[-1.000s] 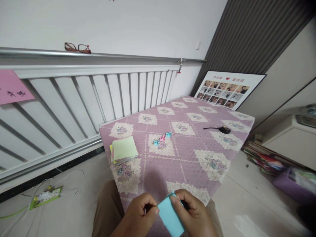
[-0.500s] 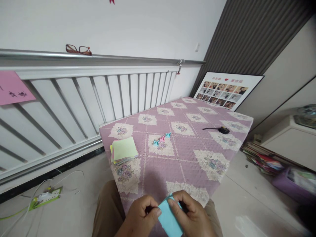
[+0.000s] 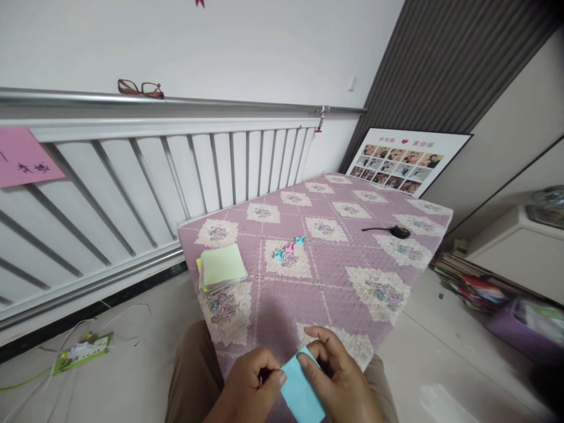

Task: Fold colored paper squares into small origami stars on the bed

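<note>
A folded piece of light blue paper (image 3: pixel 301 389) is held between both hands over the near edge of the table. My left hand (image 3: pixel 253 385) pinches its left edge between thumb and forefinger. My right hand (image 3: pixel 337 376) grips the right side, thumb flat on top and fingers behind, with the forefinger raised off the paper. Farther up the cloth lie three small folded paper pieces in a row: a blue one (image 3: pixel 278 255), a pink one (image 3: pixel 289 248) and another blue one (image 3: pixel 300 240). A stack of coloured paper sheets (image 3: pixel 223 265), pale green on top, rests at the left.
The table wears a purple floral cloth (image 3: pixel 326 288). A black tape measure (image 3: pixel 399 232) lies at the right, a photo board (image 3: pixel 405 158) stands at the far end. A white radiator (image 3: pixel 229 167) lines the left side; a power strip (image 3: pixel 83 353) sits on the floor.
My right forefinger has lifted and stretched out from the blue paper's top edge, while the thumb stays on it. The left hand keeps its pinch, almost unmoved.
</note>
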Demonstrator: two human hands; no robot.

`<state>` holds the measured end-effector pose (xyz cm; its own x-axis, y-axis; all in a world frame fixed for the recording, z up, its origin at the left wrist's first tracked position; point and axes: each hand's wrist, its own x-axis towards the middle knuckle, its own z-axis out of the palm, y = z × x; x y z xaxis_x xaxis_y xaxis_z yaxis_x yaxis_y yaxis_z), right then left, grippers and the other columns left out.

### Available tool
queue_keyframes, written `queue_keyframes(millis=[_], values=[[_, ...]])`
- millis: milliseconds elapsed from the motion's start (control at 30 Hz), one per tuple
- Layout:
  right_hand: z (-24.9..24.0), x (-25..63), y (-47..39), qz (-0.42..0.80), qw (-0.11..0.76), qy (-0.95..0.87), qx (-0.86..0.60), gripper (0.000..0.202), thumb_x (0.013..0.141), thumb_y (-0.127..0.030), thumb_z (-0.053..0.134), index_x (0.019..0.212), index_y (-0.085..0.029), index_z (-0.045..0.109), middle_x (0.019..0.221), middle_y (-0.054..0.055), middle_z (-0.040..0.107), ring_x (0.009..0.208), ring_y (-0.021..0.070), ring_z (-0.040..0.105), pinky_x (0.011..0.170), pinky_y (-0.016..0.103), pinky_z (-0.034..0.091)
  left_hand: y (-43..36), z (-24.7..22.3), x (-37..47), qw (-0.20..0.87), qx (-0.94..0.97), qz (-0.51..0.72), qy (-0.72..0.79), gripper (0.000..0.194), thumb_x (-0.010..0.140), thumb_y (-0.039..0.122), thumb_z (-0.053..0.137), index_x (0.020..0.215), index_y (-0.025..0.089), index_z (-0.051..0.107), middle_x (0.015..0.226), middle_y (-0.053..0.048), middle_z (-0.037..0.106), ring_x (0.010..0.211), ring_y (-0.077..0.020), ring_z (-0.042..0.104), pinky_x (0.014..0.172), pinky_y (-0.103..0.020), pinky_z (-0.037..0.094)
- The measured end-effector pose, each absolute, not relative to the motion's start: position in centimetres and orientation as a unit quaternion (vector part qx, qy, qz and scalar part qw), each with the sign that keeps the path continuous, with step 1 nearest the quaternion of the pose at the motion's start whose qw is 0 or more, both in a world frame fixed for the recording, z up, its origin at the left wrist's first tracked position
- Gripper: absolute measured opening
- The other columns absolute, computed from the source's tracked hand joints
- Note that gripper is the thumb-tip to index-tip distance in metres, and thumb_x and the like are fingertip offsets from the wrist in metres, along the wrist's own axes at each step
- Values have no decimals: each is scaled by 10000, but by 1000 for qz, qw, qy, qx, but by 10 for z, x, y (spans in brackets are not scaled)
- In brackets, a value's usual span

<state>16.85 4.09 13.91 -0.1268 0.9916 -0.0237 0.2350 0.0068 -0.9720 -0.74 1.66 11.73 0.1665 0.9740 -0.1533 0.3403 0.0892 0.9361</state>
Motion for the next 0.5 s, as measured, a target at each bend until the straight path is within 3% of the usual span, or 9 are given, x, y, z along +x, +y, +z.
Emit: queue_keyframes(millis=[67, 133, 233, 500], values=[[142, 169, 43, 491, 390, -580, -520, 387, 744, -467, 635, 1035, -219, 573, 601, -59, 503, 538, 122, 488, 507, 223, 419, 17, 117, -8, 480, 593, 324, 560, 120, 765, 250, 524, 667, 180, 532, 606, 44, 484, 605, -118, 433, 577, -230, 321], [145, 170, 45, 509, 357, -593, -512, 295, 751, -480, 624, 851, -203, 620, 599, -44, 503, 542, 116, 476, 508, 221, 408, 17, 115, -8, 473, 596, 320, 564, 114, 762, 252, 531, 672, 183, 540, 606, 43, 493, 604, -119, 436, 576, -229, 319], [150, 171, 45, 515, 325, -612, -505, 347, 788, -507, 571, 637, -195, 558, 566, -42, 470, 541, 110, 441, 507, 214, 382, 17, 115, -8, 461, 597, 312, 578, 113, 763, 260, 537, 678, 186, 551, 612, 40, 514, 609, -123, 449, 579, -231, 320], [150, 172, 43, 505, 304, -630, -506, 330, 842, -477, 493, 650, -208, 499, 587, -50, 418, 560, 111, 403, 519, 211, 353, 15, 120, -10, 450, 636, 288, 557, 149, 797, 251, 496, 665, 184, 503, 641, 34, 509, 638, -125, 454, 595, -239, 308]])
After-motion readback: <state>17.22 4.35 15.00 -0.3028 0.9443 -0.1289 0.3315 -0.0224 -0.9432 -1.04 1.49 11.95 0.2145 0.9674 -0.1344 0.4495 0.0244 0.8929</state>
